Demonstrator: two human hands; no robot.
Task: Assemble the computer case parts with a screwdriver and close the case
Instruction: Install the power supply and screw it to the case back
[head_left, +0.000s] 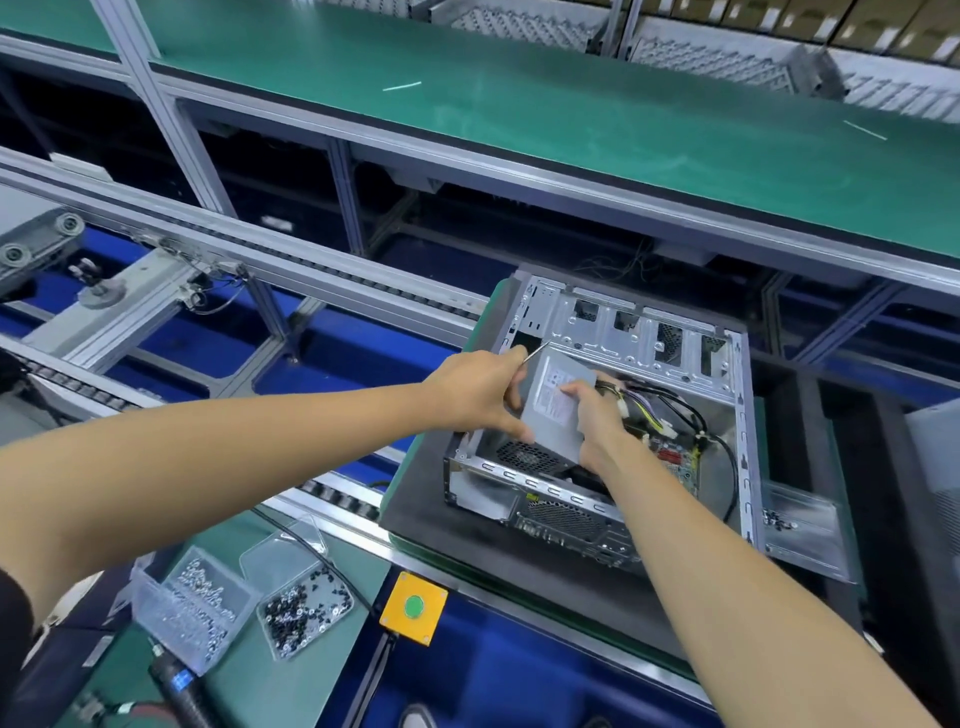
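Green-matted conveyor worktop carries the open silver steel computer case on its side. Your left hand and right hand each grip the grey power supply box, steadying it into the case's rear corner, likely for screwing.

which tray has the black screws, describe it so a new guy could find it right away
Start at the open computer case, then look to the near left corner of the bench, left of the yellow box with the green button. Two clear trays sit there; the black-screw tray is the right one, while its neighbour holds silver screws.
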